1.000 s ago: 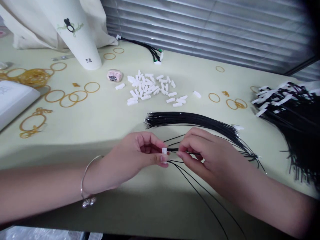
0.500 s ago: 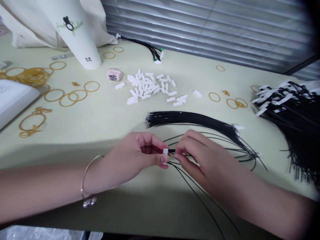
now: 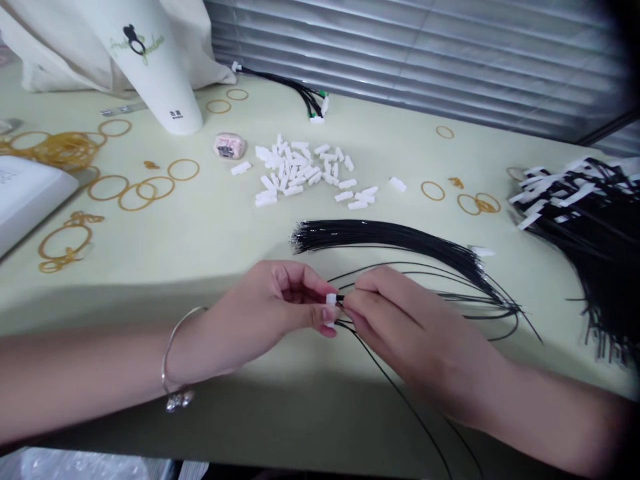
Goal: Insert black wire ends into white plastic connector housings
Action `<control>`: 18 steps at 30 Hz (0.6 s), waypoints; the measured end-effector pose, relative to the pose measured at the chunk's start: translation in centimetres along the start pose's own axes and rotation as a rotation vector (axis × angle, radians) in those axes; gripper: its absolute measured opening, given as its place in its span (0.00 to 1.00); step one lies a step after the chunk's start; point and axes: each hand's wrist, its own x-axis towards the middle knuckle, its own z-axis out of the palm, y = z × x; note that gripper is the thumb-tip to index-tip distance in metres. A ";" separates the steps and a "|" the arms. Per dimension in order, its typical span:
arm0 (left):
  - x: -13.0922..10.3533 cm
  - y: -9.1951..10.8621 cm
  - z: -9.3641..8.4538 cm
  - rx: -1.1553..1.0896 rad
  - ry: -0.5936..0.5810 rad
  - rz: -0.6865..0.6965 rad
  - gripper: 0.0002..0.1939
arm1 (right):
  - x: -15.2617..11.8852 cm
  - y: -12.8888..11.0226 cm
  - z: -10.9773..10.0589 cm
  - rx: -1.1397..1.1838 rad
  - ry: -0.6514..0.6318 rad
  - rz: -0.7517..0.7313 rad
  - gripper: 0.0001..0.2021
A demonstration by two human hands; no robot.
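Note:
Between thumb and fingers, my left hand [image 3: 280, 303] pinches a small white connector housing [image 3: 331, 301]. Thin black wires [image 3: 385, 373] run out of its right side, some curving down toward the table's front edge. Just right of the housing, my right hand [image 3: 400, 320] is closed with its fingertips pinched on a black wire; the wire's end there is hidden by the fingers. Behind both hands lies a bundle of black wires [image 3: 380, 233] with bare metal tips at its left end. Farther back is a loose pile of white connector housings [image 3: 300, 167].
A heap of black wires with white connectors [image 3: 565, 200] lies at the right. Rubber bands [image 3: 110, 188] are scattered left and right. A white tumbler [image 3: 165, 87], a cloth bag [image 3: 65, 60], a white box [image 3: 30, 200] and a small pink object [image 3: 229, 145] stand on the table [image 3: 210, 227].
My right hand has closed in slightly toward the housing, its fingers more curled. My left hand still holds the housing in nearly the same place. The view has shifted a little.

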 end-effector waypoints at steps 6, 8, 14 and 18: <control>0.0 -0.1 -0.2 0.004 -0.014 -0.015 0.09 | -0.4 0.6 -0.3 -0.011 0.006 0.001 0.06; 0.0 -0.1 -0.2 0.007 -0.017 -0.020 0.10 | -0.3 0.9 -0.2 0.008 -0.025 0.002 0.09; 0.2 0.0 -0.4 -0.027 -0.052 -0.033 0.09 | 0.4 1.0 -0.8 0.061 -0.009 -0.060 0.10; 0.2 0.0 -0.5 -0.016 -0.062 -0.035 0.08 | 0.8 0.5 -1.1 0.007 -0.008 -0.146 0.13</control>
